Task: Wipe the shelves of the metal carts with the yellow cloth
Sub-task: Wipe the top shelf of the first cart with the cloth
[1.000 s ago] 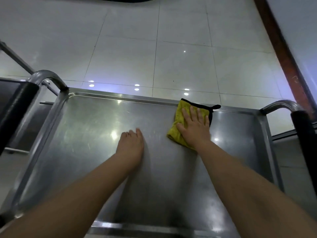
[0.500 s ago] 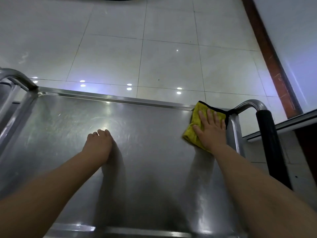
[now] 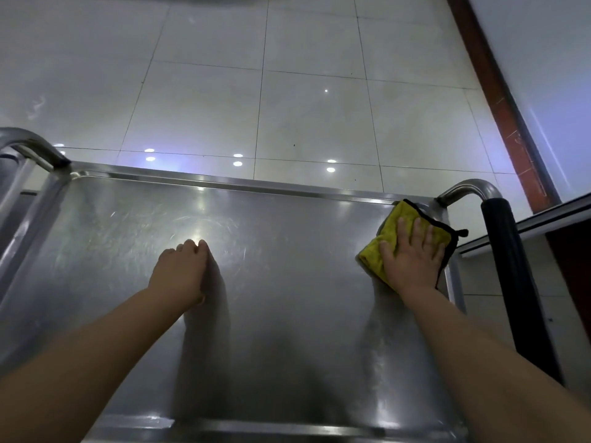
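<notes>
- Glossy pale floor tiles (image 3: 313, 116) are seen beyond the far rim of the cart, with ceiling lights mirrored in them as small bright spots; a reddish-brown baseboard (image 3: 499, 100) runs diagonally along the wall at the right.
- A flat, scuffed steel shelf (image 3: 287, 314) of the metal cart is bounded by a low raised rim on all four sides; fine swirl scratches are caught by the glare near its middle.
- Curved tubular posts are fixed at the far corners: a bare steel one at the left (image 3: 32, 145), and one at the right (image 3: 470, 190) sleeved lower down in a black grip (image 3: 508, 266).
- The yellow cloth (image 3: 380, 247), plush and black-edged, is laid in the far right corner, touching the right rim.
- The right hand (image 3: 412, 257) is pressed flat on the cloth, fingers straight and slightly spread.
- The left hand (image 3: 182, 273) is rested on bare metal near the shelf's middle, fingers curled under, nothing held.
- Wide bare steel is left between the two hands and toward the left rim.
</notes>
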`<control>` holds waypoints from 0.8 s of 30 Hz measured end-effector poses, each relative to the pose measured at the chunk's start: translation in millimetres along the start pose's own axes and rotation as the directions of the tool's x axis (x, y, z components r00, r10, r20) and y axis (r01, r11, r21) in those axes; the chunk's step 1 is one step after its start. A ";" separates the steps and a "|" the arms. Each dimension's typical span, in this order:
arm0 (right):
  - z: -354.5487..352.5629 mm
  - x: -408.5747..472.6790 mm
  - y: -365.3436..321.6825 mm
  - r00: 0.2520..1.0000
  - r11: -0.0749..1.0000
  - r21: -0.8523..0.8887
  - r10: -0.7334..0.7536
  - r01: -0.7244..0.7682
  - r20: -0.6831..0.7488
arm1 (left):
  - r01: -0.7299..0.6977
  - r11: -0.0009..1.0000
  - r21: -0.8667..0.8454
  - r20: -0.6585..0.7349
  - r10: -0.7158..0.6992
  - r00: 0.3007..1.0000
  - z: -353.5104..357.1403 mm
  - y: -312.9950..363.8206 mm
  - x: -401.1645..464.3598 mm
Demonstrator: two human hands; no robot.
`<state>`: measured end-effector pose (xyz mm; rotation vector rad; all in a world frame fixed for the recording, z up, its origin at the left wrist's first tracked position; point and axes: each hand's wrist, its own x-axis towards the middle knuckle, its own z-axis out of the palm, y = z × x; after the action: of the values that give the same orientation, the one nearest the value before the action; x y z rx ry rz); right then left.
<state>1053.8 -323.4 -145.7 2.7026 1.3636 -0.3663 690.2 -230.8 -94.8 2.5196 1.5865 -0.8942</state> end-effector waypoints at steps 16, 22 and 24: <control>34.5 -57.6 -196.8 0.961 0.958 -0.080 -0.276 0.277 0.021 | -0.084 0.940 -0.330 -0.124 0.045 0.991 40.4 -33.3 -7.3; 44.4 -79.3 -251.1 0.903 0.897 -0.106 -0.430 0.430 0.020 | -0.116 0.922 -0.368 -0.161 0.060 0.985 54.5 -40.6 -3.2; 46.5 -85.0 -258.4 0.875 0.868 -0.112 -0.484 0.485 0.037 | -0.124 0.921 -0.370 -0.164 0.066 0.984 56.9 -42.1 -2.5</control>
<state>789.9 -244.3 -162.5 2.2296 1.9883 -0.3149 628.7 -230.9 -129.8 2.4009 1.4833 -0.3493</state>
